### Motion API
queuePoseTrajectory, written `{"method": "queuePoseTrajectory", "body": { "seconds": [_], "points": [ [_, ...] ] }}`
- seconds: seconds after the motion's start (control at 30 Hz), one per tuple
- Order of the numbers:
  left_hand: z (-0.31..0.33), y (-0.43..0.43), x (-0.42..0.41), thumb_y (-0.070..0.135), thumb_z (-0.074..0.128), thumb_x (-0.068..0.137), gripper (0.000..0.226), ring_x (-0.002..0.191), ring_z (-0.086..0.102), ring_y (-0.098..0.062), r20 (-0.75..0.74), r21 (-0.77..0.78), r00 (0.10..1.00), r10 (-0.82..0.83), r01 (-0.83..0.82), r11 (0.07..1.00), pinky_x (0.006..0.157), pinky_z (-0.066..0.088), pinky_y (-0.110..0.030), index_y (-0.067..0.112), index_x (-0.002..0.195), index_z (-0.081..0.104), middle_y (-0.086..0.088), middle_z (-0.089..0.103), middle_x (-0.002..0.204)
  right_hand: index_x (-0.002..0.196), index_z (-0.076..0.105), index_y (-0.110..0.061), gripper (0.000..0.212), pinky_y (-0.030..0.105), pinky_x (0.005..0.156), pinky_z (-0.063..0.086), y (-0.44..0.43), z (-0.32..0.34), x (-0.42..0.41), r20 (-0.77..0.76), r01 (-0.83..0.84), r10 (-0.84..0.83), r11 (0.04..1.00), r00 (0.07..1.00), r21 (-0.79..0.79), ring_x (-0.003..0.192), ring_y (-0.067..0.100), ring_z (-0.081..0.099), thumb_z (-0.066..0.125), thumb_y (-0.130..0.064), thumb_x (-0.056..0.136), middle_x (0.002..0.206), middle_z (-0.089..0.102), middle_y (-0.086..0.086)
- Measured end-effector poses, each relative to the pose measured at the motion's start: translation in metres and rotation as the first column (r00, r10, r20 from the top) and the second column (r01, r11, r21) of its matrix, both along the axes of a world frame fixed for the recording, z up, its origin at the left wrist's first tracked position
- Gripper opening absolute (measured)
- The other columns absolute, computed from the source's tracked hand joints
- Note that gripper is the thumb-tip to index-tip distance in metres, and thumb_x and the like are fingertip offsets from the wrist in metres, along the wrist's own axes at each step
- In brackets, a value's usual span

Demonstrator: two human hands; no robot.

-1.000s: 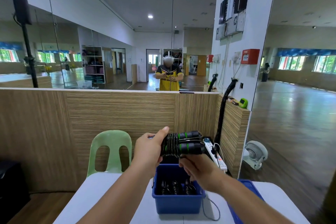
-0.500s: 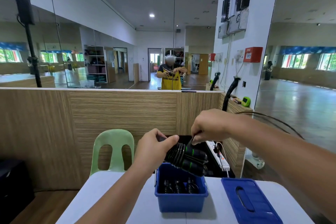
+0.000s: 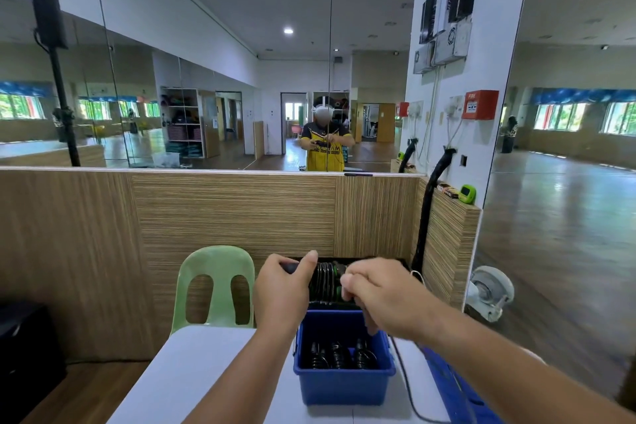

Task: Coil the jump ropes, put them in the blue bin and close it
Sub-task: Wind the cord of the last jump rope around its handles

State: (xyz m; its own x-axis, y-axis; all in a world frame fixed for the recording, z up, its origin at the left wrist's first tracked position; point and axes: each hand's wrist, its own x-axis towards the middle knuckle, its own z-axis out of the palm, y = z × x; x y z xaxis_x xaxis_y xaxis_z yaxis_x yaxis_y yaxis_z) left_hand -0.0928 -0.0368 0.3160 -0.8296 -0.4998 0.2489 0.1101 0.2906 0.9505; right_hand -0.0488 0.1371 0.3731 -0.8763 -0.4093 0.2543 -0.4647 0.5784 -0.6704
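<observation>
I hold a black jump rope (image 3: 325, 280) with green-banded handles, wound into a tight coil, in the air just above the blue bin (image 3: 344, 384). My left hand (image 3: 282, 293) grips its left end. My right hand (image 3: 382, 296) is closed on the handles and the rope's free strand at the right end. The open bin stands on the white table (image 3: 206, 375) and holds three coiled black ropes (image 3: 339, 356). A loose length of rope (image 3: 407, 385) hangs from my right hand down across the table. The blue lid (image 3: 457, 389) lies to the right of the bin, mostly hidden by my right forearm.
A green plastic chair (image 3: 216, 286) stands behind the table on the left. Behind it runs a wooden partition (image 3: 241, 213) with a mirror wall above. A black box (image 3: 24, 341) sits at the far left, a white fan (image 3: 490, 293) on the floor at the right.
My right hand has come down from above the coil and closed on its right end. The coil has turned from tilted to level above the bin.
</observation>
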Motion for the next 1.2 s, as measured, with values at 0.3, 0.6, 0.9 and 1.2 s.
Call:
{"method": "queuePoseTrajectory", "body": {
  "seconds": [0.3, 0.6, 0.9, 1.2],
  "points": [
    [-0.005, 0.012, -0.001, 0.063, 0.075, 0.079, 0.048, 0.067, 0.064, -0.026, 0.023, 0.305, 0.999, -0.028, 0.019, 0.952, 0.069, 0.057, -0.048, 0.017, 0.086, 0.063, -0.004, 0.069, 0.076, 0.102, 0.073, -0.008, 0.034, 0.015, 0.046, 0.031, -0.023, -0.077, 0.019, 0.297, 0.202, -0.030, 0.797, 0.954, -0.570, 0.046, 0.003, 0.037, 0.040, -0.009, 0.109, 0.057, 0.043, -0.002],
    [0.012, 0.009, 0.009, 0.052, 0.077, 0.086, 0.045, 0.061, 0.045, -0.021, 0.078, 0.505, 0.964, -0.253, 0.181, 0.844, 0.033, 0.032, -0.020, 0.014, 0.082, 0.055, -0.004, 0.052, 0.072, 0.060, 0.048, -0.018, 0.034, 0.029, 0.049, 0.021, 0.008, -0.092, -0.009, 0.541, 0.236, 0.232, 0.714, 0.808, -0.659, 0.050, 0.015, 0.018, 0.067, -0.031, 0.086, 0.059, 0.019, 0.002],
    [0.010, 0.011, 0.026, 0.048, 0.077, 0.087, 0.042, 0.057, 0.044, -0.020, 0.000, 0.292, 0.942, -0.336, 0.321, 0.901, 0.044, 0.036, -0.028, 0.015, 0.076, 0.054, -0.003, 0.050, 0.063, 0.083, 0.060, -0.015, 0.030, 0.027, 0.049, 0.039, 0.045, -0.037, -0.048, 0.657, 0.139, 0.150, 0.920, 0.739, -0.366, 0.052, 0.022, 0.057, 0.038, -0.020, 0.103, 0.062, 0.054, 0.007],
    [0.006, 0.010, 0.030, 0.067, 0.063, 0.087, 0.038, 0.069, 0.063, -0.009, -0.113, -0.301, 0.981, -0.158, 0.117, 0.946, 0.067, 0.056, -0.045, 0.031, 0.078, 0.056, 0.011, 0.067, 0.069, 0.100, 0.064, -0.016, 0.049, 0.020, 0.036, 0.030, 0.031, -0.018, -0.041, 0.734, 0.225, 0.077, 0.926, 0.674, -0.304, 0.041, 0.017, 0.045, 0.056, -0.063, 0.091, 0.077, 0.068, 0.018]
  ]
}}
